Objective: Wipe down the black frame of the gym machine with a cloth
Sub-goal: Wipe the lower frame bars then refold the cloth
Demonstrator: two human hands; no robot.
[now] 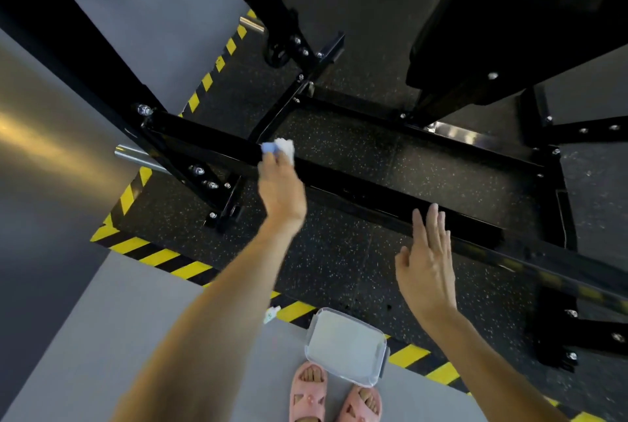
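The left hand [280,184] grips a white-and-blue cloth [279,147] against the black frame bar [390,197], which runs from upper left to lower right. The right hand [426,262] hovers near it, fingers straight, holding nothing.

A single wide-angle camera, worn on the person's head, gives the only view. It faces forward and steeply down, so the pink slippers [334,394] and a clear tray [346,347] on the grey floor [102,319] lie at the bottom edge. Both forearms run up from the lower corners toward the middle. The black frame [390,199] crosses the picture diagonally within reach of the outstretched arms. The left hand [280,187] holds the cloth [283,147] against it near the centre, and the right hand [428,262] is at lower right. The lens bends straight lines near the edges. Dark machine parts close to the camera fill the upper right.
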